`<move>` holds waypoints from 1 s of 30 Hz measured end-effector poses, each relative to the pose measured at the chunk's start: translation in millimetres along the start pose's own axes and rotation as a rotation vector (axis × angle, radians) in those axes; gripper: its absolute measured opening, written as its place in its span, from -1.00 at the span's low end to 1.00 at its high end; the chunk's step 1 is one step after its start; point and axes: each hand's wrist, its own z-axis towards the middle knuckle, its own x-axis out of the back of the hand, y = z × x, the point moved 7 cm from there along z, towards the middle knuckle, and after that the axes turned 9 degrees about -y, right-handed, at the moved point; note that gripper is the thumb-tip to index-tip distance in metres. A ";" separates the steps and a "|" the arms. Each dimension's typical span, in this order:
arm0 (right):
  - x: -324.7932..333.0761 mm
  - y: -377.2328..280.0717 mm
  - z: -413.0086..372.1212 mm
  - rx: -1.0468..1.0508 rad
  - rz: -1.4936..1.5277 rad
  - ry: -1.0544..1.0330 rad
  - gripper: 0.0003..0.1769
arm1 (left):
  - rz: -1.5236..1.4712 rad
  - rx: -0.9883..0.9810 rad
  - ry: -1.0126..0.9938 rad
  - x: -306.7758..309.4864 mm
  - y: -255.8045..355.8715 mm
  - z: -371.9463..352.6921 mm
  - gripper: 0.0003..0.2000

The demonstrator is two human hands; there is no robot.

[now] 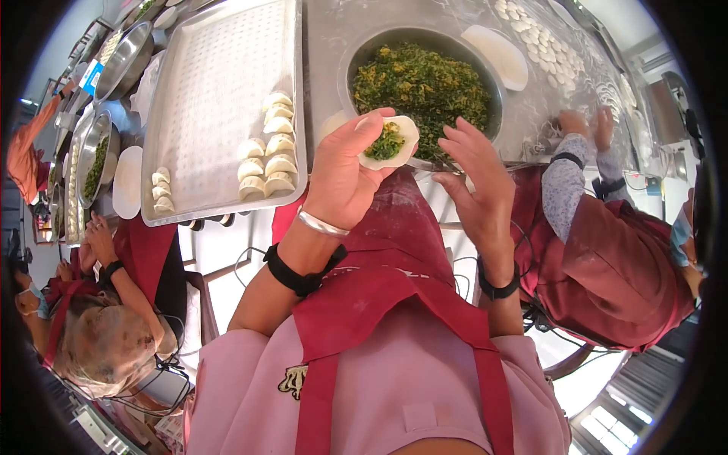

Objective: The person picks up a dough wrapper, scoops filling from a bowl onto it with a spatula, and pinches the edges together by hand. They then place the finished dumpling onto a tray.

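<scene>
My left hand point(347, 171) holds a round white dough wrapper point(409, 141) with a mound of green and yellow filling point(385, 142) on it. To its right, my right hand point(478, 178) is raised with the fingers apart and nothing in them. Just beyond both hands stands a large metal bowl point(501, 114) of chopped green filling point(421, 80). At the left lies a perforated metal tray point(220, 83), where folded dumplings point(279, 163) sit in rows along the right side and a few smaller ones point(162, 189) near the lower left corner.
A white oval scraper point(497, 57) lies right of the bowl, near many dough pieces point(542, 45). A co-worker's hands point(584, 125) rest at the table's right. Another person point(114, 326) works at the left, beside metal bowls point(125, 61) and an oval board point(127, 182).
</scene>
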 end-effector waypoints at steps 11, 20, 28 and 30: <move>-19.0 -31.5 11.9 0.272 0.143 0.165 -0.68 | -0.016 0.041 0.014 -11.9 -1.3 -10.1 -0.75; -19.5 -25.1 18.2 0.144 0.200 0.263 -0.82 | 0.163 0.038 -0.095 -15.7 -5.2 -14.8 -0.68; -15.2 -22.9 27.6 0.045 0.264 0.312 -0.82 | 0.295 -0.067 -0.186 -33.3 7.1 -16.4 -0.59; -14.5 -23.5 29.5 0.030 0.312 0.320 -0.81 | 0.500 -0.107 -0.205 -35.0 12.8 -17.2 -0.57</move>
